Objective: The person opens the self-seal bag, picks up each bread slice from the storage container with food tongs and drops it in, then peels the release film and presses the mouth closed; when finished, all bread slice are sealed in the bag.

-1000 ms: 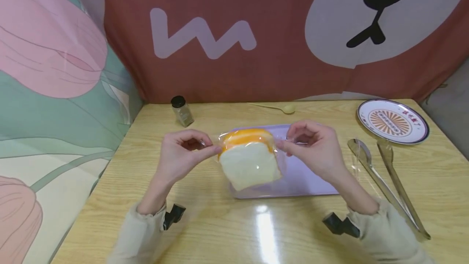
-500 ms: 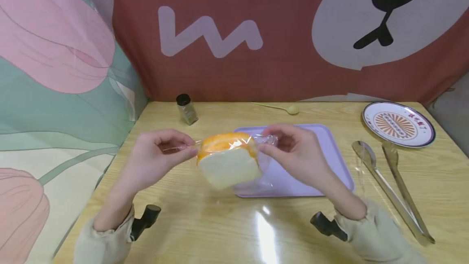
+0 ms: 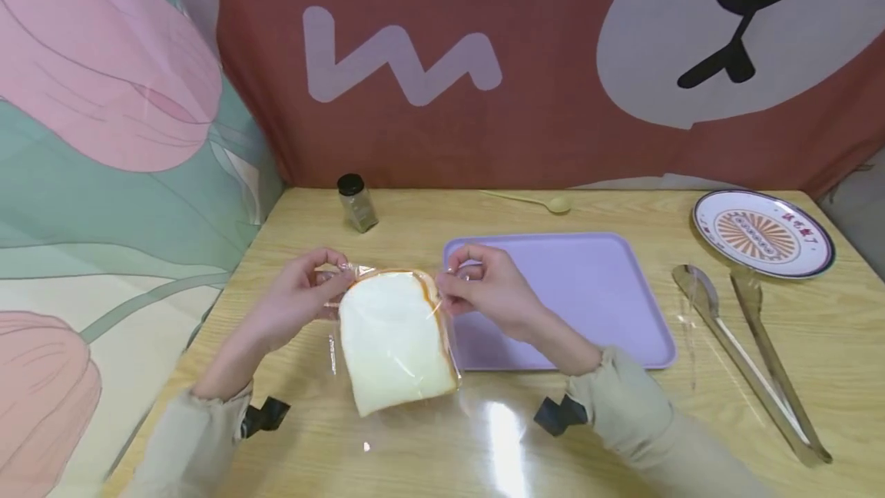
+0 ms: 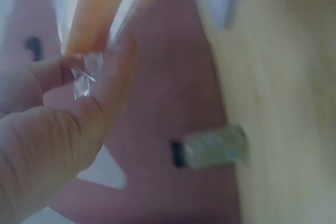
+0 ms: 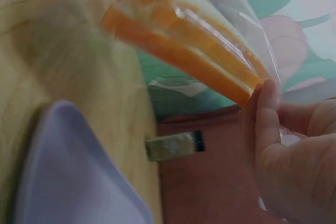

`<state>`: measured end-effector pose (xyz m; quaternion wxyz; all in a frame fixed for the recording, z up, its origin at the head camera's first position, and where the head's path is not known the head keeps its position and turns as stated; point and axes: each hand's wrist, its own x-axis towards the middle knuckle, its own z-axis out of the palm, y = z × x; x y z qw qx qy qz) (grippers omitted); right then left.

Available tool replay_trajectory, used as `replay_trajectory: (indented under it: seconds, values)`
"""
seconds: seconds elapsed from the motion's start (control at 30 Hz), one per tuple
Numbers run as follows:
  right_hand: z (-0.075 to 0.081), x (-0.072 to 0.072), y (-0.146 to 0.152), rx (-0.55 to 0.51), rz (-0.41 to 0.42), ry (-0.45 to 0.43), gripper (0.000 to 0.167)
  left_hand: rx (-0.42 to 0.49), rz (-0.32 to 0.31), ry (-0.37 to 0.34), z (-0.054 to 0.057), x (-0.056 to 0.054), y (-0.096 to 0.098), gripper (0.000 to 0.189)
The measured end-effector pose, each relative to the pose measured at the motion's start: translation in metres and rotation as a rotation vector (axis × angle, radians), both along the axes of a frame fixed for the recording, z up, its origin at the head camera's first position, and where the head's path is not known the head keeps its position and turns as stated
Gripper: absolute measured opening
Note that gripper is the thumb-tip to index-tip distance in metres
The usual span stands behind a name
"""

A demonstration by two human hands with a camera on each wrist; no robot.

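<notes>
A clear plastic bag of sliced bread [image 3: 397,336] hangs between my two hands, its white face toward the head camera. My left hand [image 3: 300,294] pinches the bag's upper left corner between thumb and fingers. At the upper right corner, my right hand [image 3: 487,287] pinches the plastic the same way. The left wrist view shows crumpled film [image 4: 83,82] between thumb and fingertip. In the right wrist view the orange crust [image 5: 184,51] of several slices shows through the bag. The bread's right edge overlaps the lilac tray's left side in the head view.
The lilac tray [image 3: 588,298] lies on the wooden table. Behind stand a black-capped spice jar [image 3: 358,204] and a pale spoon [image 3: 553,204]. On the right are a patterned plate [image 3: 764,233] and metal tongs [image 3: 754,367]. A cloth backdrop [image 3: 415,137] borders the table's far side.
Both hands have moved left with the bagged bread, off most of the tray. The bread tipped back midway, then swung down so its white face shows fully. The hands have come closer together.
</notes>
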<state>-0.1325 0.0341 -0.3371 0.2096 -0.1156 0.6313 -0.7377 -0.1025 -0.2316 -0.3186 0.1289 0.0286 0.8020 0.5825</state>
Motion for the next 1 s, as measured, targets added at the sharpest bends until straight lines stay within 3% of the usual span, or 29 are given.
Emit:
replay_trajectory:
  seconds: [0.13, 0.3, 0.57, 0.67, 0.77, 0.9, 1.0]
  values:
    - [-0.022, -0.008, -0.021, -0.005, -0.026, -0.04, 0.014, -0.013, -0.047, -0.073, -0.016, -0.022, -0.02, 0.022]
    - [-0.047, -0.027, -0.043, 0.037, -0.065, -0.07, 0.015, -0.035, -0.062, -0.154, -0.038, -0.052, -0.038, 0.021]
    - [-0.064, -0.065, -0.055, 0.134, -0.139, -0.127, 0.017, -0.068, -0.061, -0.24, -0.062, -0.094, -0.044, 0.019]
    - [-0.065, -0.072, -0.055, 0.228, -0.161, -0.067, 0.023, -0.08, -0.074, -0.257, -0.069, -0.104, -0.045, 0.019]
    - [-0.064, -0.076, -0.056, 0.367, -0.176, 0.05, 0.026, -0.107, -0.086, -0.249, -0.072, -0.111, -0.045, 0.02]
    - [-0.061, -0.077, -0.056, 0.588, -0.182, 0.233, 0.023, -0.124, -0.063, -0.258, -0.071, -0.116, -0.044, 0.028]
    - [-0.058, -0.075, -0.052, 0.691, -0.158, 0.32, 0.027, -0.147, -0.06, -0.268, -0.067, -0.116, -0.041, 0.039]
